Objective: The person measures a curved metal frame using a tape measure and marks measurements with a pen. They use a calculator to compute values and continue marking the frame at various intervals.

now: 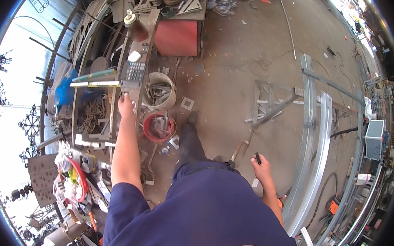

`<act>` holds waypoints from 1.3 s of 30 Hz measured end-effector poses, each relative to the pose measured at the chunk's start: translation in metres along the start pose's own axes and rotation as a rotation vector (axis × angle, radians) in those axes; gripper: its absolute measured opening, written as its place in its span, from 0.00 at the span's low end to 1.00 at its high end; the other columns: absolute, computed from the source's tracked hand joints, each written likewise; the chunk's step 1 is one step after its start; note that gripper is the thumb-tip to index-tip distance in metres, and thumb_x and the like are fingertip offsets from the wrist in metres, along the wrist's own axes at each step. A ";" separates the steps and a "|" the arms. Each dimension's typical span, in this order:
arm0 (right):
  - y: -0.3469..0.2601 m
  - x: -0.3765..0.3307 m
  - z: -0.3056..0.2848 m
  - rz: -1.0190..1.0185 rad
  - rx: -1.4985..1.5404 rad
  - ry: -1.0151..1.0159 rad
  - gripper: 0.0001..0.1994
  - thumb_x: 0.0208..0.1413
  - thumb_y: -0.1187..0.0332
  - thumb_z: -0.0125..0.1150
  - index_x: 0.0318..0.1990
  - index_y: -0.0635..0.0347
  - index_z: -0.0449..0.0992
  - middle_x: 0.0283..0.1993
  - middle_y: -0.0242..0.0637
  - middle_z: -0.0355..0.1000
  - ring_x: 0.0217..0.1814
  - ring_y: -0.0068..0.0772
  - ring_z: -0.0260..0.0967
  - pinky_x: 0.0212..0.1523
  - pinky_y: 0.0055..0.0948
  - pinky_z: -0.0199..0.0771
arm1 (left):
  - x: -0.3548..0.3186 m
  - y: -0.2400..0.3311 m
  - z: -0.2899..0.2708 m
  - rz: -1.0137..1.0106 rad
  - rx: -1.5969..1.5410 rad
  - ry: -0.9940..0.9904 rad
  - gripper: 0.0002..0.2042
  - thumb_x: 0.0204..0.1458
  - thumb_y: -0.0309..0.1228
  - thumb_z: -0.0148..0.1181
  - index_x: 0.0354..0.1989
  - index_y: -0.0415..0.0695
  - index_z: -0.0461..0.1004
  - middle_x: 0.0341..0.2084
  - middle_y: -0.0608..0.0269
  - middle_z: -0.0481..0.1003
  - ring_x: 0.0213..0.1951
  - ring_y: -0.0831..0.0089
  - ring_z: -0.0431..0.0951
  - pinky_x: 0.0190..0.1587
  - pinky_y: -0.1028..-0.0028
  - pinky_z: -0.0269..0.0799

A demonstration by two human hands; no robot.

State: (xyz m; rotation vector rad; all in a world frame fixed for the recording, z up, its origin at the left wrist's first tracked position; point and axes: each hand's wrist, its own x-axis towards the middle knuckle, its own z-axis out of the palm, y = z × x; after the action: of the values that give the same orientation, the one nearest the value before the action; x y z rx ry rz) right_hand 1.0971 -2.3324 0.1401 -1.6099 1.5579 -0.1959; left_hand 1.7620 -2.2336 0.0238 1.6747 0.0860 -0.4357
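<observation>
Key relation: calculator lies just past the fingertips of the left hand, straight ahead and a little to the right. Its long axis runs away from the person, far end leaning right. Left hand is much the nearer; right hand is well apart, low on the other side of the body.

Hand state: left arm outstretched, fingers partly bent; cannot tell whether they touch the calculator's near edge or grasp anything. Right hand closed around a short black marker, which stands up out of the fist.

Materials: calculator flat, dark grey, rectangular, rows of small keys, on a narrow, dull brown worktop. Beyond it, a small white block and a reddish-brown bottle with pale top. Right of the worktop, on the floor: round whitish bucket and red tub, both holding angular metal offcuts, edges hard and greyish.
</observation>
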 end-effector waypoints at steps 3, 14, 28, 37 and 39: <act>-0.044 0.039 0.023 0.147 0.006 0.056 0.13 0.63 0.63 0.65 0.48 0.64 0.80 0.32 0.31 0.75 0.36 0.24 0.71 0.42 0.29 0.74 | 0.102 0.008 0.028 -0.120 0.150 0.172 0.19 0.67 0.43 0.58 0.53 0.38 0.72 0.31 0.65 0.72 0.28 0.77 0.70 0.28 0.74 0.66; -0.248 0.144 0.069 0.090 -0.102 -0.126 0.16 0.62 0.59 0.66 0.49 0.62 0.80 0.34 0.47 0.79 0.36 0.42 0.77 0.41 0.39 0.75 | 0.153 0.047 0.046 -0.252 0.012 0.075 0.18 0.70 0.43 0.57 0.59 0.44 0.75 0.44 0.67 0.78 0.44 0.77 0.76 0.44 0.72 0.76; -0.461 0.259 0.116 -0.175 0.435 -0.336 0.23 0.65 0.62 0.64 0.61 0.69 0.75 0.52 0.38 0.79 0.54 0.24 0.73 0.56 0.28 0.74 | -0.009 0.224 0.192 -0.054 -0.020 -0.789 0.14 0.72 0.38 0.56 0.54 0.41 0.79 0.39 0.72 0.78 0.40 0.84 0.73 0.43 0.78 0.73; -0.427 0.247 0.074 -0.038 0.853 -0.216 0.19 0.68 0.63 0.60 0.59 0.66 0.76 0.38 0.27 0.76 0.33 0.14 0.68 0.33 0.20 0.69 | -0.034 0.244 0.260 -0.017 0.033 -1.012 0.14 0.71 0.37 0.57 0.54 0.39 0.79 0.41 0.69 0.79 0.43 0.82 0.75 0.49 0.76 0.72; -0.414 0.235 0.058 0.000 0.973 -0.282 0.19 0.70 0.62 0.58 0.62 0.64 0.74 0.37 0.25 0.74 0.29 0.11 0.64 0.28 0.17 0.64 | -0.043 0.251 0.273 -0.056 -0.033 -1.034 0.15 0.72 0.37 0.57 0.54 0.38 0.79 0.41 0.69 0.80 0.44 0.81 0.75 0.50 0.76 0.72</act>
State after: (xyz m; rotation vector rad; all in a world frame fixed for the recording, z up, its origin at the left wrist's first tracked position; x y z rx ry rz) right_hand 1.4886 -2.5745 0.2727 -0.8138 0.9820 -0.5925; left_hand 1.7348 -2.5295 0.2499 1.2438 -0.6158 -1.2744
